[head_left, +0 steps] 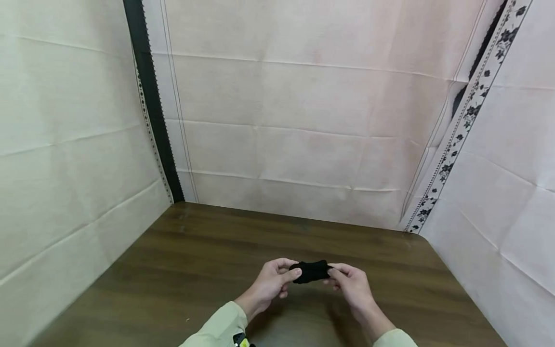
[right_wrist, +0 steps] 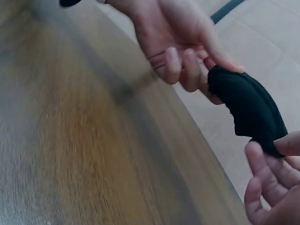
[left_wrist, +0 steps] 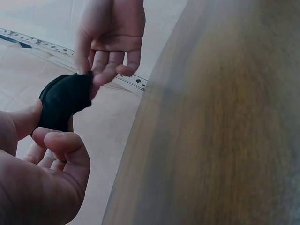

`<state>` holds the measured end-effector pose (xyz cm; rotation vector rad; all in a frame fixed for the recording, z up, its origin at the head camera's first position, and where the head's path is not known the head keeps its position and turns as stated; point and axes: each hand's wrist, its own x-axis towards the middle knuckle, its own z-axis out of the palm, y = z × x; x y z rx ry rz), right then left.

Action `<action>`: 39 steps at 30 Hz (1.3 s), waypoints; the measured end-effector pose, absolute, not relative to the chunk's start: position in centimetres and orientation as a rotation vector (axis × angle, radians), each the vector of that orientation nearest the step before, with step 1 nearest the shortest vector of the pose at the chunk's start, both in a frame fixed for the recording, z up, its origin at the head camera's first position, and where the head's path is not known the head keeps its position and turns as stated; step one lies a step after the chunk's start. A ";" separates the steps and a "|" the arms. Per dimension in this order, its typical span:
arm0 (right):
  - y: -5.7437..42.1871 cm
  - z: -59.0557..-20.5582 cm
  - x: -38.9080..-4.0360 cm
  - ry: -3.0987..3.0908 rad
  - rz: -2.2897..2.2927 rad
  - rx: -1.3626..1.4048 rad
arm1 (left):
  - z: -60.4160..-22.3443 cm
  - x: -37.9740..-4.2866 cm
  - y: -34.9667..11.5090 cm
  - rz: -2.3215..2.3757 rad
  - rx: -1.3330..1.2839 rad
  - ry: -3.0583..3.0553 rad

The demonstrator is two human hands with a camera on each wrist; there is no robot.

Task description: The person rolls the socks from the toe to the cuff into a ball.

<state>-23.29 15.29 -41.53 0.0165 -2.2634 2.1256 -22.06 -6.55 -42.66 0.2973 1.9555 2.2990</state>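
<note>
A small piece of folded black cloth (head_left: 310,272) is held up above the wooden table, stretched between both hands. Its exact kind cannot be told; soft layered edges show in the right wrist view, where the cloth (right_wrist: 251,105) bends in an arc. My left hand (head_left: 270,283) pinches one end between thumb and fingers. The other end is pinched by my right hand (head_left: 352,285), thumb on top. From the left wrist view, the cloth (left_wrist: 65,101) spans the gap between the two hands, its ends partly hidden by fingertips.
The brown wooden table (head_left: 217,250) lies beneath the hands. Pale creased fabric (head_left: 295,120) hangs behind it, with more on the left and right sides. A floral border strip (head_left: 468,115) runs down the right corner, and a dark strip (head_left: 156,101) down the left.
</note>
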 end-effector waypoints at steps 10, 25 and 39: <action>15.7 -41.1 -23.0 -1.989 2.496 0.044 | -43.0 -22.7 -6.6 2.218 0.334 1.935; 15.1 -40.8 -22.4 -1.635 2.874 0.187 | -42.2 -22.8 -7.0 2.130 0.479 1.929; 15.8 -40.2 -22.6 -2.099 2.552 0.280 | -42.2 -22.9 -7.3 2.017 0.633 2.114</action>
